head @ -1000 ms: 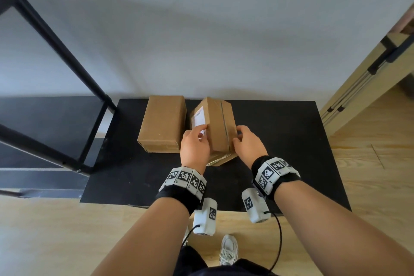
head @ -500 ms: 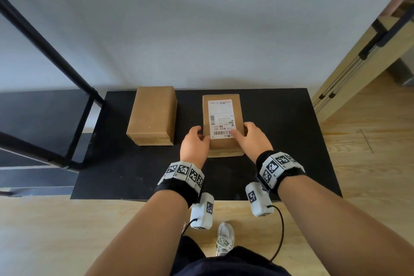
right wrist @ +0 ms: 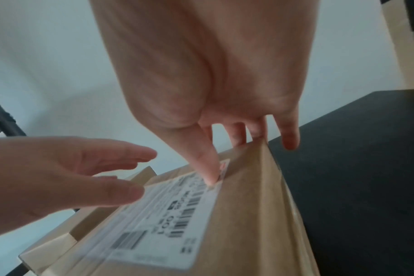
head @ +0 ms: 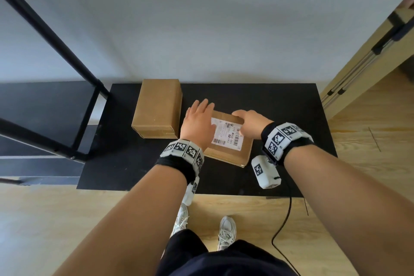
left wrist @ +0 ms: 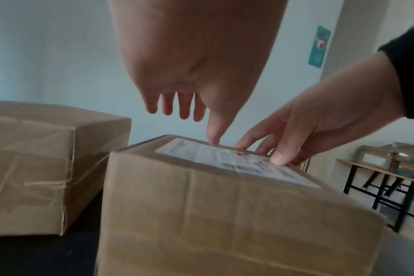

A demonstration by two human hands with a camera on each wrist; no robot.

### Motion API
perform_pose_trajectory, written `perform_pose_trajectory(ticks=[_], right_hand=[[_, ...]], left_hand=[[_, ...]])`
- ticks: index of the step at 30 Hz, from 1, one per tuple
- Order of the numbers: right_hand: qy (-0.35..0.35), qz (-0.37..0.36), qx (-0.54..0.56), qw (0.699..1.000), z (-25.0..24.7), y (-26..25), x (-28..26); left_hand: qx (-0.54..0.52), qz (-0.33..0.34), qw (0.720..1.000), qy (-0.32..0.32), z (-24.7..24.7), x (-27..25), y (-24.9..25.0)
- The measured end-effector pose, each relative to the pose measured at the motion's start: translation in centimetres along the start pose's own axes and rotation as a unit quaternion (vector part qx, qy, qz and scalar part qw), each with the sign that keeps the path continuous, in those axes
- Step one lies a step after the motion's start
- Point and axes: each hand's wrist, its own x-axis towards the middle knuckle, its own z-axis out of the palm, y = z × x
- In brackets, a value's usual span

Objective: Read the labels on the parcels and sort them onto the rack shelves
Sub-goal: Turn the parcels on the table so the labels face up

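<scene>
Cardboard in plain brown forms the rectangular parcel [head: 233,148] that lies flat on the black tabletop [head: 291,119], its white printed barcode label [head: 226,135] facing up. The right hand [head: 248,122] grasps its far right end, thumb pressed on the label and fingers curled over the far edge. The left hand [head: 197,122] is released, fingers straight and spread above the parcel's left side; the left wrist view shows only the thumb tip coming down to the label.

A one-handed grip at one end is the weak point: if the lift starts before the left hand closes in, the parcel could, I judge, pivot and drop back onto the tabletop.

Just beside it on the left sits a second, unlabelled-side brown cardboard box [head: 156,107]; a sideways swing could knock it. Further left stands the black metal rack [head: 89,119], whose frame bars could catch a corner on the way to a shelf.
</scene>
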Motion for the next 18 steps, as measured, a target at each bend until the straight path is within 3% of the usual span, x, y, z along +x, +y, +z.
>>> perform_pose_trajectory(ticks=[3, 9, 12, 18], right_hand=[[0.018, -0.012, -0.028, 0.999, 0.0, 0.1, -0.1], [0.137, 0.006, 0.028, 0.990, 1.1, 1.0, -0.7], [0.184, 0.010, 0.080, 0.980, 2.0, 1.2, -1.6], [0.212, 0.040, 0.154, 0.964, 3.6, 1.3, -2.7]], left_hand=[[0.041, 0.015, 0.998, -0.049, 0.4, 0.4, 0.1], [0.044, -0.062, 0.997, 0.011, 0.5, -0.8, -0.1], [0.046, -0.095, 0.994, 0.011, 0.4, -1.1, -0.3], [0.037, -0.168, 0.985, -0.009, 0.3, -1.4, -0.7]])
